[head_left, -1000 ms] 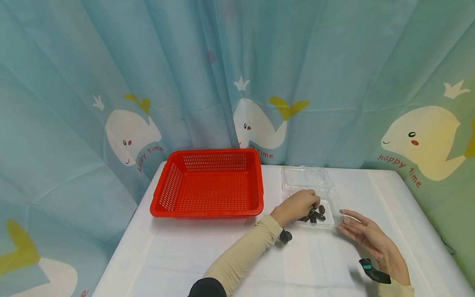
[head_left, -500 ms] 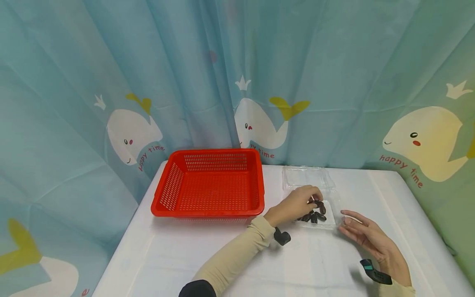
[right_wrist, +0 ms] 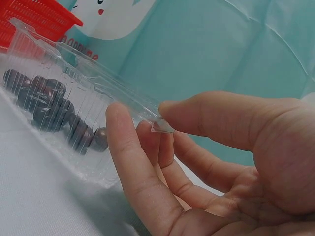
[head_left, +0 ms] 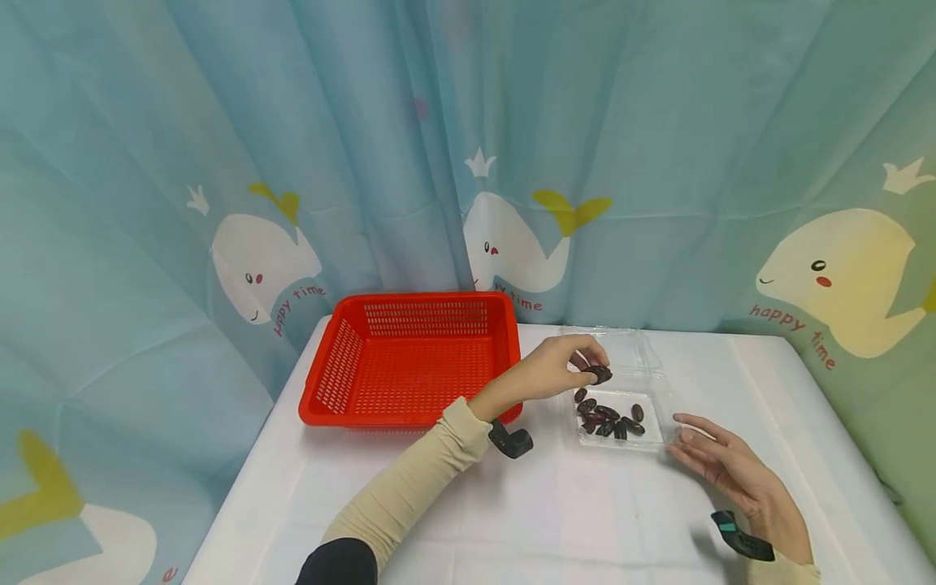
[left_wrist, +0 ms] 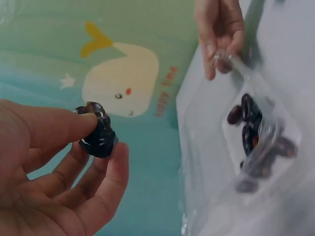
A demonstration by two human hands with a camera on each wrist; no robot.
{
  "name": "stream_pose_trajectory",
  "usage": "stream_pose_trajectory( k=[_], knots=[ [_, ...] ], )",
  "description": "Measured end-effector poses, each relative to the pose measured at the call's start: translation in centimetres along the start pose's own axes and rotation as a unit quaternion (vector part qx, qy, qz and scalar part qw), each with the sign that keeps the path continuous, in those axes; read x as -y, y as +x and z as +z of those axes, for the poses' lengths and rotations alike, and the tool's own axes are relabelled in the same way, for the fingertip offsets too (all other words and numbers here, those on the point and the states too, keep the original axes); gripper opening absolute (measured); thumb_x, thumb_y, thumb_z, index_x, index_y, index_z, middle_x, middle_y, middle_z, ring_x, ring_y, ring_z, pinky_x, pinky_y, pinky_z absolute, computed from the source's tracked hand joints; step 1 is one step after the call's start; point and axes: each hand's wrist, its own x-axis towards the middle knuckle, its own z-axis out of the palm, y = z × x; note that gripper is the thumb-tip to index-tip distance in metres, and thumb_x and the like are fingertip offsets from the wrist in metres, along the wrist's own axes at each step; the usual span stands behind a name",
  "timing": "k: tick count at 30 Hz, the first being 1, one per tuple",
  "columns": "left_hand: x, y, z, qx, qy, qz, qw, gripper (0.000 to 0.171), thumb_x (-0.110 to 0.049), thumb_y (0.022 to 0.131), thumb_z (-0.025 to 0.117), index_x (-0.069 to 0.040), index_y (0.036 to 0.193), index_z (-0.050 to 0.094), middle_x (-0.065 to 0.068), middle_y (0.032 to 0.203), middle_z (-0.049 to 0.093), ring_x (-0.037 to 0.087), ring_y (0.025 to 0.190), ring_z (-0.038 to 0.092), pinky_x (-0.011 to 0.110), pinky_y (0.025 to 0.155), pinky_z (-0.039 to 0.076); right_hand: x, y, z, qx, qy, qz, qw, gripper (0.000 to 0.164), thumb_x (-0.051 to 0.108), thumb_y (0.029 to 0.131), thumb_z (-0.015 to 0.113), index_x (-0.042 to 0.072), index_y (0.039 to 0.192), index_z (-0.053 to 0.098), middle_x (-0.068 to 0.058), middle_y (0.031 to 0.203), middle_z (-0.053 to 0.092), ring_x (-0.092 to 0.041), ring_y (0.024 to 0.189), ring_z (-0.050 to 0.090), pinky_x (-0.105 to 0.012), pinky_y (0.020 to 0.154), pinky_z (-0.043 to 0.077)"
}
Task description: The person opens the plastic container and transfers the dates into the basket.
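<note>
Above the hinge of an open clear plastic box (head_left: 623, 445), my left hand (head_left: 557, 364) pinches dark, glossy dates (left_wrist: 98, 132) between thumb and fingertips. How many it holds is hard to tell, since they lie pressed together. Several more oblong dates (head_left: 605, 416) lie spread over the bottom of the box. At the box's right front corner my right hand (head_left: 731, 467) pinches the rim, its thumb on top and fingers underneath, as the right wrist view shows. The clear lid (head_left: 625, 351) lies folded back behind the box, partly hidden by my left hand.
A red perforated plastic basket (head_left: 424, 382) stands to the left of the box, nothing visible inside; my left forearm passes by its right front corner. Both sit on a white-covered table (head_left: 351, 504). A blue-green curtain (head_left: 395, 162) with whale prints hangs close behind the table.
My left hand has risen out of the box and moved back and to the left with dates in its fingers, uncovering the dates below. The right hand stays at the box's corner.
</note>
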Motion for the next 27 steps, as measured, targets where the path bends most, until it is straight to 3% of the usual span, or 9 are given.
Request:
stream_pose_trajectory(
  k=[4,10,16,23,27],
  knots=[
    [0.5,-0.9,-2.1,0.038,-0.069,-0.008,0.9969,0.02,-0.002,0.097,0.069,-0.003,0.117,0.069,0.013,0.115,0.072,0.012,0.098,0.069,0.021,0.086,0.06,0.0,0.0,-0.2,-0.012,-0.003,0.001,1.0,0.042,-0.001,0.109,0.043,0.025,0.122,0.073,-0.002,0.113,0.061,-0.012,0.109,0.071,-0.031,0.1,0.059],
    [1.7,-2.7,-5.1,0.081,-0.163,-0.059,0.9816,0.021,-0.005,0.099,0.068,-0.005,0.12,0.068,0.011,0.116,0.07,0.015,0.092,0.074,0.029,0.086,0.062,0.0,0.1,0.0,-0.027,-0.014,0.005,1.0,0.04,0.0,0.109,0.045,0.026,0.12,0.073,-0.001,0.113,0.06,-0.012,0.109,0.071,-0.031,0.099,0.059],
    [3.0,-4.2,-7.0,0.082,-0.197,-0.103,0.9716,0.023,-0.005,0.098,0.067,-0.004,0.121,0.067,0.011,0.115,0.07,0.018,0.091,0.074,0.034,0.089,0.062,0.1,-0.1,0.2,-0.02,0.0,0.008,1.0,0.041,-0.001,0.109,0.044,0.026,0.121,0.074,0.0,0.112,0.061,-0.011,0.109,0.07,-0.031,0.1,0.059],
    [4.7,-5.8,-8.6,0.068,-0.211,-0.151,0.9635,0.024,-0.004,0.099,0.066,-0.003,0.123,0.067,0.013,0.117,0.07,0.041,0.109,0.07,0.037,0.094,0.062,0.2,0.0,0.3,-0.037,-0.009,0.014,0.999,0.04,0.0,0.108,0.047,0.028,0.119,0.074,0.001,0.11,0.061,-0.01,0.107,0.071,-0.031,0.099,0.059],
    [5.7,-6.8,-9.6,0.075,-0.196,-0.174,0.9622,0.025,-0.003,0.099,0.065,-0.004,0.124,0.068,0.012,0.117,0.07,0.036,0.107,0.071,0.045,0.098,0.061,0.1,0.0,0.3,-0.038,-0.012,0.018,0.999,0.04,0.001,0.109,0.047,0.029,0.118,0.074,0.0,0.111,0.06,-0.011,0.107,0.071,-0.031,0.1,0.059]
  ],
)
